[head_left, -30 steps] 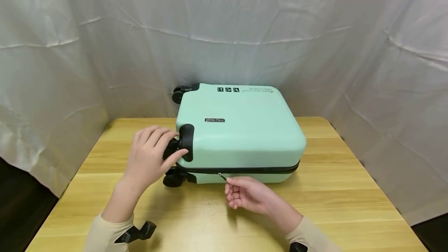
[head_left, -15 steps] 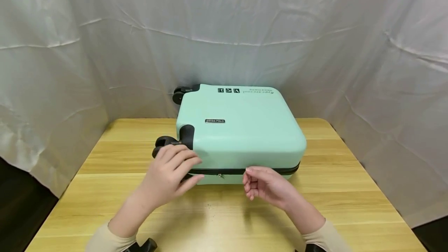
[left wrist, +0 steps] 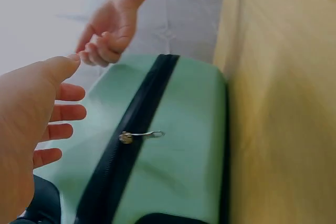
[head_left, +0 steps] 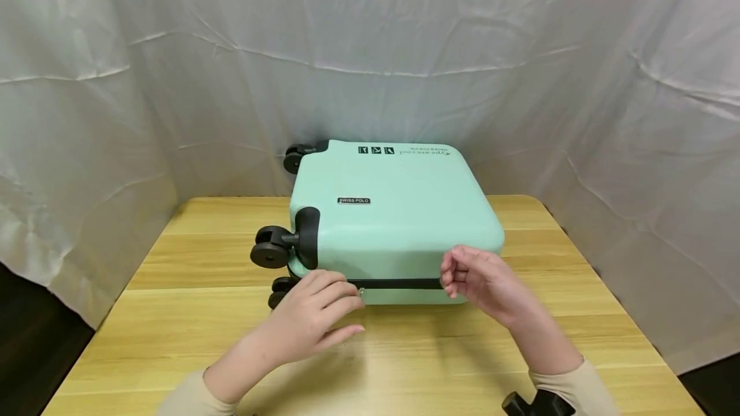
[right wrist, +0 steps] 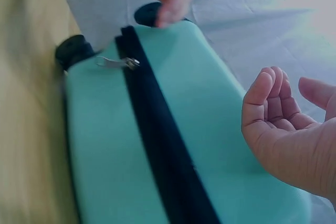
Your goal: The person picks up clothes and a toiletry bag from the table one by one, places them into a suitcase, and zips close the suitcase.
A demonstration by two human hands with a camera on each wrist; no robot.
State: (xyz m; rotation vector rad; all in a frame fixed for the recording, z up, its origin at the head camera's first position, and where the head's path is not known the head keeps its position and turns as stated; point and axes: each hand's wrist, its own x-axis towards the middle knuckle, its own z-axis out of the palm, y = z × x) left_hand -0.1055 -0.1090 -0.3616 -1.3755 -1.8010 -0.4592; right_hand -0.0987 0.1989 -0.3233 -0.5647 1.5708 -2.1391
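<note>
A mint-green hard-shell suitcase lies flat, its wheels pointing left. A black zipper band runs along the side facing me. On that band sits a metal slider with a pull tab, which neither hand touches. My left hand hovers before the front left corner, fingers loosely bent and thumb apart, holding nothing. Near the front right corner my right hand hangs in the air. Its fingers are loosely curled with the thumb away from them, and nothing is in its grasp.
The suitcase stands on a wooden table. Behind and at both sides hangs a pale grey curtain. Black caster wheels stick out from the suitcase's left end, one near my left hand.
My right hand has let go of the zipper pull and moved right and up. My left hand has left the wheel corner and moved right and toward me. The suitcase has stayed put.
</note>
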